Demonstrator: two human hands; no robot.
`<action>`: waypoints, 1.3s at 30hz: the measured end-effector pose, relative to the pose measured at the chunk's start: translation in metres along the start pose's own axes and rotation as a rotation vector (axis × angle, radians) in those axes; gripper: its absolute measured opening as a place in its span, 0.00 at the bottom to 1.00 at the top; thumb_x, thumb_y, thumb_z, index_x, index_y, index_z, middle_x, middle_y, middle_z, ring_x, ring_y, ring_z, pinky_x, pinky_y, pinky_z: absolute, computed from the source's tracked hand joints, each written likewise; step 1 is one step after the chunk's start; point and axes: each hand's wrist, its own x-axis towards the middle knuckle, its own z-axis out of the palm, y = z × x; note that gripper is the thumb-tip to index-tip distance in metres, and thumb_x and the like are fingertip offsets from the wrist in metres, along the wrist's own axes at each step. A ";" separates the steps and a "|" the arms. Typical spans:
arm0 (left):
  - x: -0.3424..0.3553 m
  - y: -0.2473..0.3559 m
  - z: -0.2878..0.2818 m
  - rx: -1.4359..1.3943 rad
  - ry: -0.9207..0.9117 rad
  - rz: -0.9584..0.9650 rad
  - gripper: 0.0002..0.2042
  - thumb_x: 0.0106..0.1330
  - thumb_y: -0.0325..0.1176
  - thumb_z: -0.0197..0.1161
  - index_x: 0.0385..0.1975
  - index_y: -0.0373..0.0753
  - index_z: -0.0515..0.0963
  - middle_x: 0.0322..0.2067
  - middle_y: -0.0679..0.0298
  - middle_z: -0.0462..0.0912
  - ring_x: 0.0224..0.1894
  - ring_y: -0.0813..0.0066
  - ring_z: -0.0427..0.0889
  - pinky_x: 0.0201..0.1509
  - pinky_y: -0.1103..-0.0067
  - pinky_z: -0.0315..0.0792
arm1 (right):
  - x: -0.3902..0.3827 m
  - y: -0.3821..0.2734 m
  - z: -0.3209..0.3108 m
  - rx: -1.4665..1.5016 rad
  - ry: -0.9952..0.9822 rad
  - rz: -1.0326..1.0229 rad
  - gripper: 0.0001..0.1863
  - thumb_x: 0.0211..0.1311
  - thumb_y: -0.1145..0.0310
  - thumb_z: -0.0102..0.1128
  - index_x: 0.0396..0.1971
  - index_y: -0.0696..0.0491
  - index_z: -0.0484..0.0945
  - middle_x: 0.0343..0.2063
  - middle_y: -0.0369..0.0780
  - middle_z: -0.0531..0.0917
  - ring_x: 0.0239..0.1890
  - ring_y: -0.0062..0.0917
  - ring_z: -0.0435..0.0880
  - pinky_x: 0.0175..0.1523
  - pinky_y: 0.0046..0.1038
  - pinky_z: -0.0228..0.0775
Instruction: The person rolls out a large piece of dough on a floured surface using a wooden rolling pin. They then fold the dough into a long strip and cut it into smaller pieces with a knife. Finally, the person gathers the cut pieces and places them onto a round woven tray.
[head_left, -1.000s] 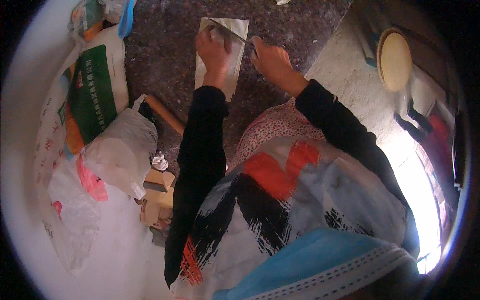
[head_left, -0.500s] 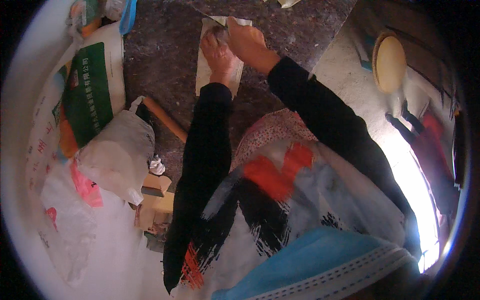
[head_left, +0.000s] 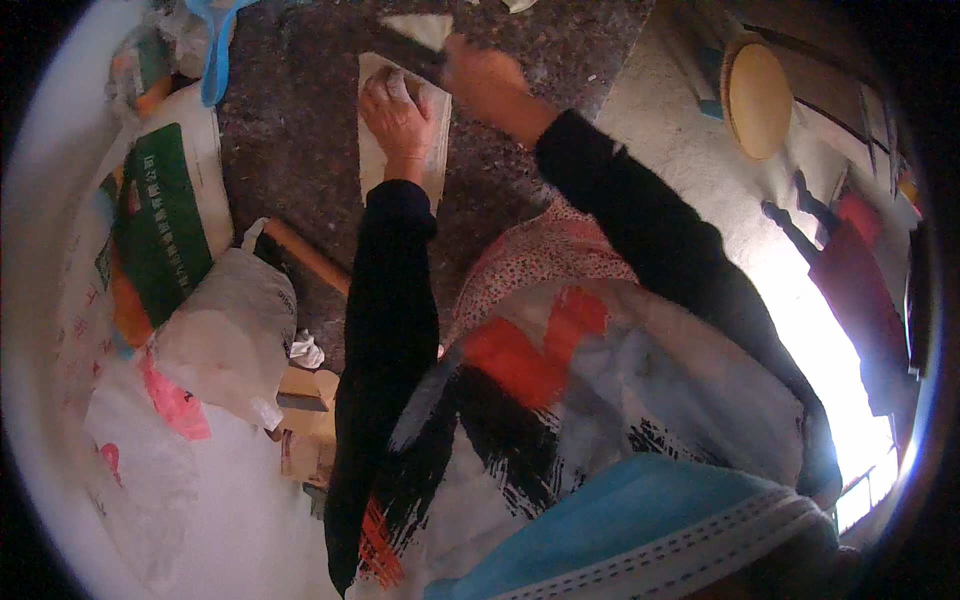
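A pale rectangular sheet, perhaps dough (head_left: 436, 165), lies on the dark speckled stone counter (head_left: 290, 140). My left hand (head_left: 396, 118) presses flat on its upper part, fingers curled over a fold. Just to the right, at the sheet's far end, my right hand (head_left: 486, 84) grips a thin dark knife (head_left: 408, 44) pointing left. A cut triangular pale piece (head_left: 422, 24) lies beyond the blade. Both forearms wear black sleeves.
A wooden rolling pin (head_left: 306, 256) lies on the counter beside a white plastic bag (head_left: 226, 340) and a green-and-white sack (head_left: 160, 215). A blue scoop (head_left: 214, 45) sits at the top left. On the right, a round wooden stool (head_left: 756, 96) stands on the pale floor.
My right hand swung left over the sheet's top, then shifted back right with the knife. A triangular piece now lies apart. My left hand stayed pressed on the sheet.
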 end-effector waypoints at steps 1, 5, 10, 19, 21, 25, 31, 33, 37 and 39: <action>0.001 -0.002 0.001 -0.003 0.008 0.026 0.24 0.53 0.39 0.65 0.49 0.36 0.69 0.50 0.52 0.69 0.54 0.53 0.66 0.58 0.59 0.59 | 0.000 0.009 -0.013 -0.038 0.060 -0.001 0.16 0.60 0.59 0.52 0.42 0.52 0.65 0.23 0.52 0.80 0.27 0.48 0.81 0.29 0.46 0.72; 0.005 0.006 -0.022 -0.090 0.054 -0.024 0.19 0.56 0.37 0.62 0.46 0.37 0.71 0.48 0.52 0.70 0.53 0.52 0.66 0.55 0.60 0.61 | -0.009 0.047 -0.044 -0.012 0.308 -0.176 0.16 0.60 0.61 0.54 0.44 0.52 0.66 0.25 0.49 0.81 0.26 0.44 0.81 0.28 0.44 0.73; -0.026 0.010 -0.044 -0.067 -0.025 -0.192 0.17 0.56 0.36 0.62 0.42 0.35 0.72 0.45 0.52 0.70 0.50 0.51 0.68 0.51 0.59 0.64 | -0.032 0.010 -0.043 -0.194 -0.055 -0.423 0.21 0.56 0.64 0.58 0.49 0.51 0.67 0.26 0.48 0.81 0.28 0.42 0.82 0.30 0.42 0.73; -0.037 0.002 -0.026 0.064 -0.035 -0.132 0.19 0.55 0.41 0.63 0.40 0.34 0.73 0.41 0.50 0.69 0.45 0.49 0.68 0.50 0.58 0.61 | -0.026 0.013 -0.016 -0.334 -0.074 -0.535 0.24 0.53 0.68 0.59 0.51 0.51 0.67 0.26 0.47 0.82 0.28 0.43 0.82 0.30 0.40 0.75; -0.041 0.002 -0.021 0.077 -0.010 -0.124 0.19 0.55 0.42 0.62 0.40 0.34 0.73 0.40 0.51 0.69 0.44 0.49 0.68 0.49 0.58 0.61 | -0.023 0.011 -0.020 -0.351 -0.076 -0.576 0.24 0.53 0.68 0.59 0.51 0.51 0.67 0.25 0.47 0.81 0.28 0.43 0.82 0.30 0.39 0.75; -0.049 0.007 -0.021 0.065 -0.009 -0.151 0.20 0.55 0.43 0.61 0.42 0.34 0.72 0.41 0.51 0.69 0.46 0.48 0.66 0.51 0.58 0.60 | -0.017 -0.014 -0.026 -0.299 -0.253 -0.490 0.24 0.53 0.69 0.60 0.52 0.52 0.67 0.26 0.49 0.81 0.29 0.43 0.82 0.30 0.38 0.74; -0.044 0.008 -0.025 -0.008 -0.003 -0.164 0.23 0.54 0.43 0.61 0.46 0.35 0.71 0.47 0.50 0.69 0.51 0.46 0.65 0.56 0.55 0.58 | 0.014 -0.034 0.000 -0.199 -0.147 -0.507 0.25 0.57 0.64 0.57 0.55 0.51 0.66 0.28 0.49 0.81 0.31 0.44 0.81 0.34 0.41 0.74; -0.047 0.007 -0.026 -0.010 -0.020 -0.186 0.24 0.54 0.43 0.60 0.47 0.35 0.71 0.47 0.51 0.69 0.52 0.48 0.65 0.56 0.56 0.58 | 0.017 -0.013 -0.009 -0.220 -0.124 -0.525 0.25 0.58 0.62 0.56 0.55 0.51 0.66 0.29 0.50 0.81 0.31 0.45 0.81 0.36 0.42 0.73; -0.045 0.008 -0.028 -0.049 0.034 -0.162 0.22 0.56 0.42 0.59 0.48 0.35 0.71 0.48 0.51 0.69 0.51 0.49 0.66 0.55 0.57 0.59 | 0.030 0.071 -0.023 -0.278 0.135 -0.576 0.24 0.59 0.59 0.55 0.54 0.52 0.67 0.31 0.50 0.81 0.32 0.46 0.80 0.37 0.43 0.73; -0.044 0.006 -0.027 -0.112 0.069 -0.177 0.20 0.58 0.41 0.57 0.48 0.36 0.72 0.48 0.52 0.69 0.49 0.49 0.67 0.56 0.58 0.59 | 0.018 0.072 -0.037 -0.150 0.144 -0.534 0.23 0.63 0.61 0.51 0.55 0.55 0.65 0.31 0.49 0.78 0.27 0.42 0.75 0.33 0.42 0.69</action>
